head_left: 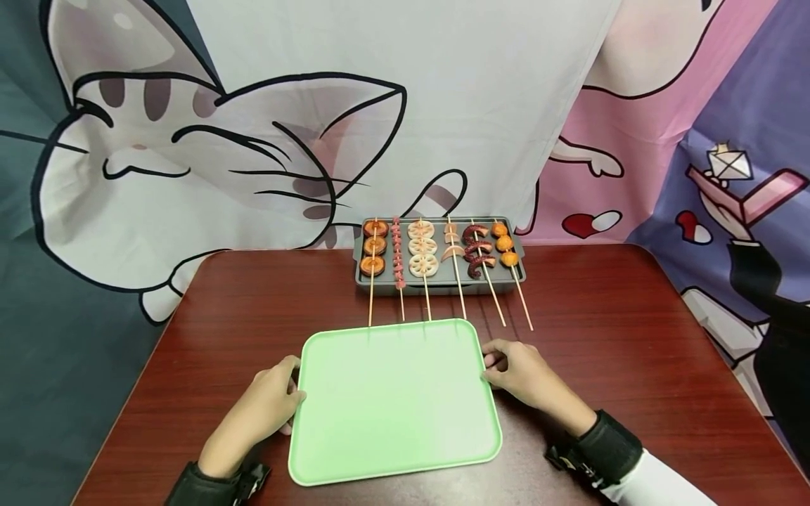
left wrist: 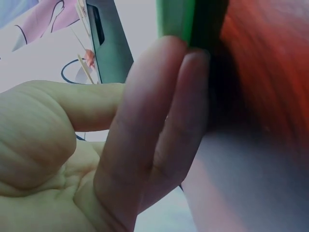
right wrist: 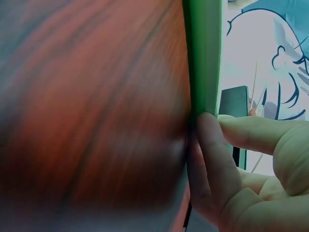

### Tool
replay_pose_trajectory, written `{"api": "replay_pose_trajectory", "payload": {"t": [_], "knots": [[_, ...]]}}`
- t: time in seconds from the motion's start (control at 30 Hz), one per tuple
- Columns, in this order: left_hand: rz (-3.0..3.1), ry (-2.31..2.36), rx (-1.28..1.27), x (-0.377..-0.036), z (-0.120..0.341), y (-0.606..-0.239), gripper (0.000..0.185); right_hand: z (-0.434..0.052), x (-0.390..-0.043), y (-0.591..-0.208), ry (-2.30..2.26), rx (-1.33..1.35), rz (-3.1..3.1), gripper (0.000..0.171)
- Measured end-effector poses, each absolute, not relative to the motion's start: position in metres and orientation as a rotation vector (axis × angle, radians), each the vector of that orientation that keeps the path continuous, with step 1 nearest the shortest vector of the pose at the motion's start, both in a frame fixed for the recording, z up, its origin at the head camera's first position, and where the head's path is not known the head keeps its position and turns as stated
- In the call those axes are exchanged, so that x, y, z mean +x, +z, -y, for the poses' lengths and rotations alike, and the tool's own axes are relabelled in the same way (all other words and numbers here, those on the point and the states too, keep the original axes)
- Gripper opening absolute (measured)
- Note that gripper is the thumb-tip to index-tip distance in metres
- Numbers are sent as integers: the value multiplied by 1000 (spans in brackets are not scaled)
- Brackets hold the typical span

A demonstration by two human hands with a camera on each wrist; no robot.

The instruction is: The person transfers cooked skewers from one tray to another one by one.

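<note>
A light green tray (head_left: 392, 400) lies flat on the red-brown table (head_left: 601, 316), right in front of me. My left hand (head_left: 294, 390) holds its left rim, thumb on top and fingers at the underside. My right hand (head_left: 490, 369) holds the right rim the same way. In the left wrist view, the left hand (left wrist: 154, 72) has straight fingers (left wrist: 186, 92) pressed against the green rim (left wrist: 176, 17). The right wrist view shows the right hand (right wrist: 212, 121) with fingertips tucked under the green rim (right wrist: 205, 58) and the thumb reaching toward it.
Behind the green tray stands a grey baking tray (head_left: 439, 287), also in view as the grey baking tray (left wrist: 108, 38) (right wrist: 231, 99). It carries several skewers: brown slices (head_left: 374, 247), lotus root (head_left: 422, 247), octopus (head_left: 477, 253), orange balls (head_left: 504, 244). Their sticks point toward me. A cartoon cloth hangs behind.
</note>
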State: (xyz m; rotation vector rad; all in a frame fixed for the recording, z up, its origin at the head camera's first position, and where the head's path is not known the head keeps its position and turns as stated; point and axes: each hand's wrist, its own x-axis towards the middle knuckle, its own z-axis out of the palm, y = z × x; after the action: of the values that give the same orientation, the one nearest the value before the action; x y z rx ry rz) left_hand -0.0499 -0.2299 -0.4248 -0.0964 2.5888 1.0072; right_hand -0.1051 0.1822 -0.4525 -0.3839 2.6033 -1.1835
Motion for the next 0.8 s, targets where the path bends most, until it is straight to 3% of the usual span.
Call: {"api": "replay_pose_trajectory", "payload": {"t": [0.8], "knots": [[-2614, 986, -2, -78, 191, -420, 50, -225, -109, -449, -1195, -304, -2578, 30]]}}
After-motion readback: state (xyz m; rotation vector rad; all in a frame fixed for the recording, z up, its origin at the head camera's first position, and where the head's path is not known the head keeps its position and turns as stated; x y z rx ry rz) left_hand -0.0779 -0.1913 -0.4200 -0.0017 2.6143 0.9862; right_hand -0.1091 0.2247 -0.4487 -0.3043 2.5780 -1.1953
